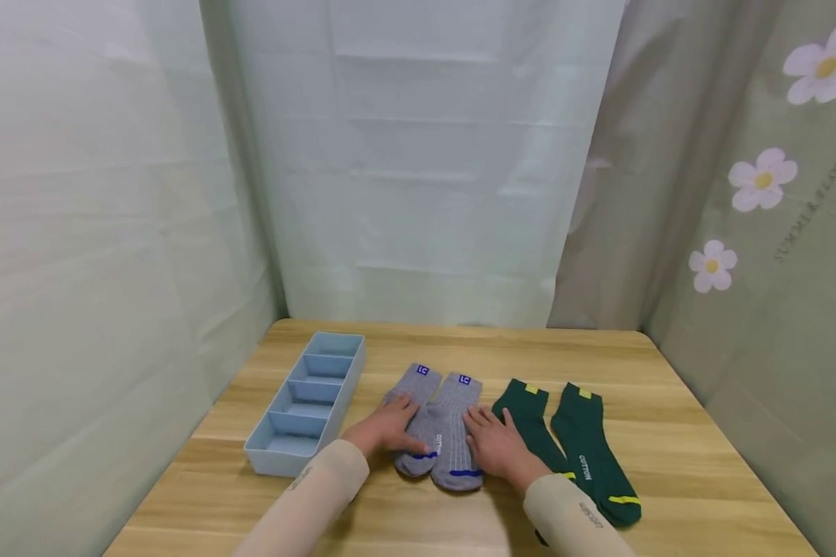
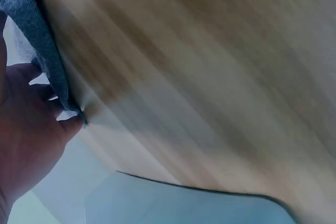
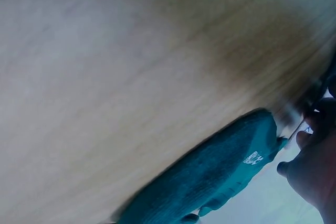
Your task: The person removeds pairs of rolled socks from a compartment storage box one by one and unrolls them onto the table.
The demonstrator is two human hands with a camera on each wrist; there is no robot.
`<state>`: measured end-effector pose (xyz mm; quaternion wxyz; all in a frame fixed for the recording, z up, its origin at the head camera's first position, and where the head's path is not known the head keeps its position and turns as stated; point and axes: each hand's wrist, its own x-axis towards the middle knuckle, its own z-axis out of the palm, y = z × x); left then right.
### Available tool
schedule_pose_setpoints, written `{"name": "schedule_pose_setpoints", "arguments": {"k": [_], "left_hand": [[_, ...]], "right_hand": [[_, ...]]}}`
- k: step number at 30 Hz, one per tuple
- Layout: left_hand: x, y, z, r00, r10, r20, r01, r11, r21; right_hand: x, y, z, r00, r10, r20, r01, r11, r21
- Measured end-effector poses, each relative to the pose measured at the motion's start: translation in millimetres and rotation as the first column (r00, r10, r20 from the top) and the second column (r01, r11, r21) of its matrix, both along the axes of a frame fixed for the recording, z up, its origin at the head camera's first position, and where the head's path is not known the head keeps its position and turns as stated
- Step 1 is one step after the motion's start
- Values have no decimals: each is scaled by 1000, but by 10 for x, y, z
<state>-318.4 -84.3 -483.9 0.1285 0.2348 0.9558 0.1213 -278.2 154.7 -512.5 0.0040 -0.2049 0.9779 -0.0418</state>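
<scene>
Two grey socks (image 1: 457,433) with blue toe stripes and blue cuff labels lie flat side by side, overlapping slightly near their toes. My left hand (image 1: 390,427) rests on the left grey sock (image 1: 420,381), its fingers spread. In the left wrist view its fingertips meet the edge of the grey fabric (image 2: 39,35). With fingers extended, my right hand (image 1: 499,446) touches the outer edge of the right grey sock. Two dark green socks (image 1: 585,449) with yellow stripes lie to its right; my right forearm partly covers them.
A light blue tray (image 1: 344,402) with several compartments stands on the left of the wooden table (image 1: 676,464). Pale curtains (image 1: 418,170) hang behind the table and along both sides; the right one carries printed white flowers (image 1: 762,180).
</scene>
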Motion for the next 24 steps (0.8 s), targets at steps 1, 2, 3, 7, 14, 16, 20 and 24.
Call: {"name": "schedule_pose_setpoints", "arguments": {"k": [1, 2, 3, 7, 14, 16, 20, 24], "left_hand": [[13, -17, -2, 1000, 4, 3, -4, 1000, -12], [28, -35, -1, 1000, 8, 7, -8, 1000, -19], [42, -52, 1, 1000, 14, 11, -14, 1000, -24], [87, -112, 18, 999, 37, 34, -35, 997, -65], [150, -133, 61, 995, 76, 69, -67, 990, -121], [155, -116, 73, 994, 85, 74, -75, 989, -127], [163, -76, 116, 993, 95, 76, -84, 987, -138], [172, -34, 140, 993, 96, 69, -84, 985, -153]], "right_hand": [[-3, -2, 2, 1000, 0, 1, 0, 1000, 1], [-5, -4, 4, 1000, 2, 0, -2, 1000, 0], [-7, -6, 3, 1000, 2, 5, -2, 1000, -3], [-20, -11, 7, 1000, 4, 14, -4, 1000, -4], [-61, 4, 21, 1000, 14, 3, -14, 1000, 9], [-65, 17, 21, 1000, 16, -1, -16, 1000, 11], [-59, 37, 8, 1000, 9, 5, -9, 1000, 10], [-38, 70, 2, 1000, 1, 9, -1, 1000, 1]]}}
